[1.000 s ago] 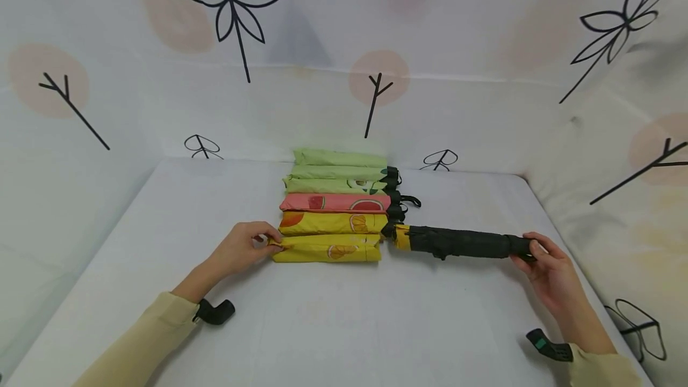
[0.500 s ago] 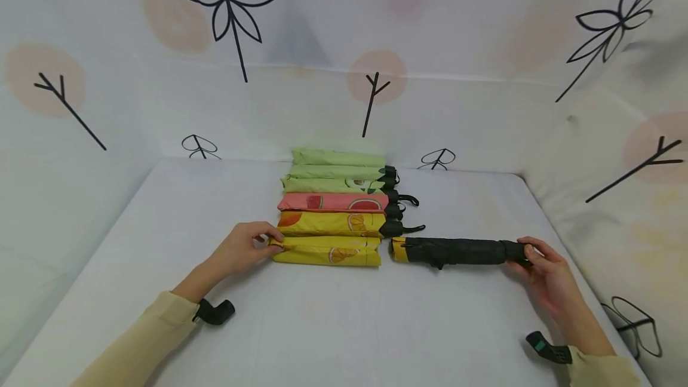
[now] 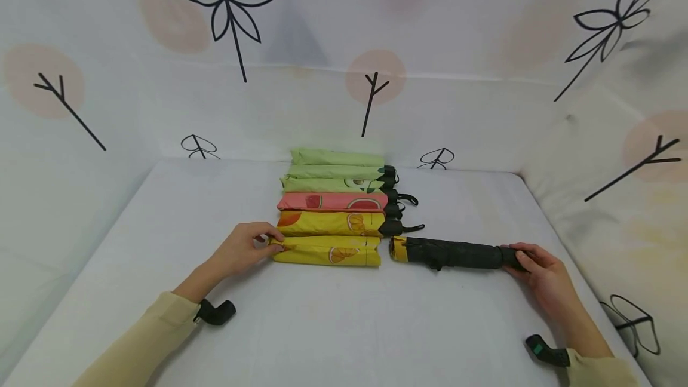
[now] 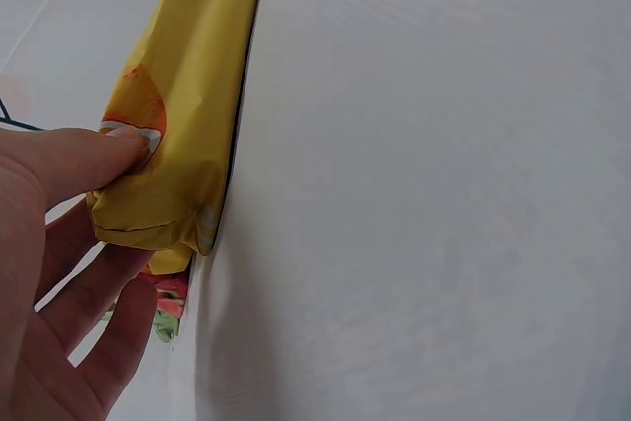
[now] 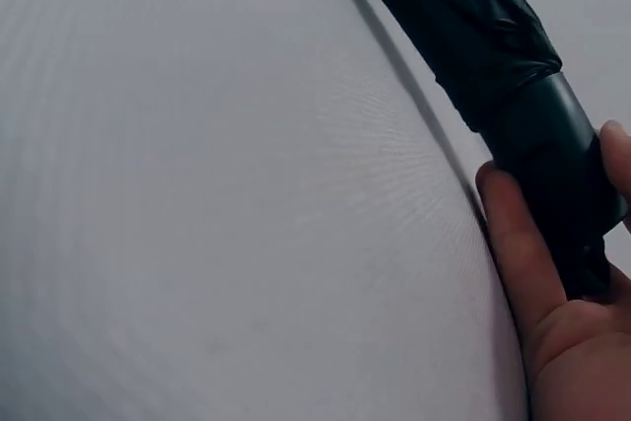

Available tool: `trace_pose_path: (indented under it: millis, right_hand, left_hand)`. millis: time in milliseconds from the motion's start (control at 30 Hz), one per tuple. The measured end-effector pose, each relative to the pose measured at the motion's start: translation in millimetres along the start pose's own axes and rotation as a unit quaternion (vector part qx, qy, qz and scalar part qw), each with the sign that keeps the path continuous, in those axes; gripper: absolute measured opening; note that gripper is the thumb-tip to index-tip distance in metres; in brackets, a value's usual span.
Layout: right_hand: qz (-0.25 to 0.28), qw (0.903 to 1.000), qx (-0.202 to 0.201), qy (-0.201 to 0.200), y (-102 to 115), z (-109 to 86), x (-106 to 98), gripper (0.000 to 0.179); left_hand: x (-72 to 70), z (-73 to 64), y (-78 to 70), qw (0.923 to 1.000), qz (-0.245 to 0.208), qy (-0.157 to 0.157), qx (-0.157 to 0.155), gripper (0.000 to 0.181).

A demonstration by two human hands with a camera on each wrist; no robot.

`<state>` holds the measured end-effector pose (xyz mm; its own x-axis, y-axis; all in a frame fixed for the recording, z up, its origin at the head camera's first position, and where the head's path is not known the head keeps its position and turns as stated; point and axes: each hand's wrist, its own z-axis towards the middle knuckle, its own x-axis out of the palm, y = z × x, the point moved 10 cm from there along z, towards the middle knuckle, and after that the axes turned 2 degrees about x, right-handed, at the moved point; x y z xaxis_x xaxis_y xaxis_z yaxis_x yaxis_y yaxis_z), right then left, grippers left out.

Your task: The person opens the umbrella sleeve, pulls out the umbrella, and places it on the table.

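Observation:
My left hand pinches the left end of a yellow umbrella sleeve with an orange-slice print, nearest in a stack of rows on the table. In the left wrist view the thumb lies on top of the sleeve and the fingers are beneath it. My right hand grips the handle of a folded black umbrella with a yellow-edged tip. That tip lies just right of the sleeve's right end, with a small gap between. The right wrist view shows fingers around the black handle.
Behind the yellow sleeve lie sleeved umbrellas in a row: a yellow one, a pink watermelon one and several green ones, their black handles pointing right. A green sleeve is at the back against the patterned cloth wall.
The black umbrella's tip has come nearer to me, off the neighbouring handle and in line with the yellow sleeve. My right hand has shifted slightly left and nearer. The left hand stays put.

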<state>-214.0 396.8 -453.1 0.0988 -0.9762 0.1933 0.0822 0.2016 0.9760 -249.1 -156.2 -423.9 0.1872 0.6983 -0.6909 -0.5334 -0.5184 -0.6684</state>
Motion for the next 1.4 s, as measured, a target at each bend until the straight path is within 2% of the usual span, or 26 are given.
trace_pose_path:
  millis: [167,333,533,600,700,767,833,1000,1067,1133,1400]
  right_hand:
    - [-0.079,0.9967,0.008,-0.012,-0.4,-1.7,0.3,0.026]
    - [-0.17,0.984,0.038,-0.036,-3.6,-4.4,-4.8,0.034]
    - [-0.201,0.9773,0.03,-0.061,-3.3,-2.9,-10.7,0.034]
    - [-0.237,0.9686,0.019,-0.072,-1.6,-2.3,-12.0,0.031]
    - [-0.299,0.95,0.006,-0.09,0.9,-2.6,-13.5,0.027]
    - [-0.32,0.9425,0.003,-0.096,1.6,-3.3,-13.7,0.025]
    - [-0.317,0.9433,0.004,-0.099,1.3,-3.9,-13.6,0.024]
    - [-0.272,0.9572,-0.007,-0.099,0.3,-3.3,-10.7,0.022]
    - [-0.261,0.9598,-0.012,-0.101,0.4,-2.8,-9.2,0.024]
    - [-0.266,0.9579,-0.014,-0.107,0.7,-2.4,-8.2,0.026]
    - [-0.315,0.9392,0.006,-0.138,-0.3,-2.7,-10.1,0.03]
  left_hand:
    - [1.1,-0.2,0.7,1.0,-0.001,0.0,0.002,0.013]
    - [1.2,-0.5,-0.3,1.0,-0.006,-0.002,0.005,0.014]
    - [2.4,-0.7,0.7,1.0,-0.005,-0.003,0.006,0.013]
    - [2.4,-0.9,0.6,1.0,-0.005,-0.004,0.004,0.014]
    - [2.8,-1.3,0.5,1.0,-0.009,-0.003,0.0,0.014]
    - [3.0,-1.5,0.4,0.9999,-0.011,-0.001,-0.001,0.014]
    - [2.7,-1.8,-0.3,0.9999,-0.012,-0.002,0.0,0.014]
    - [1.2,-2.3,-2.3,0.9999,-0.01,-0.006,0.008,0.015]
    - [1.0,-2.5,-2.6,0.9999,-0.009,-0.008,0.01,0.015]
    - [1.0,-2.7,-2.8,0.9999,-0.007,-0.009,0.013,0.015]
    - [0.3,-3.5,-3.4,0.9999,-0.004,-0.012,0.011,0.015]
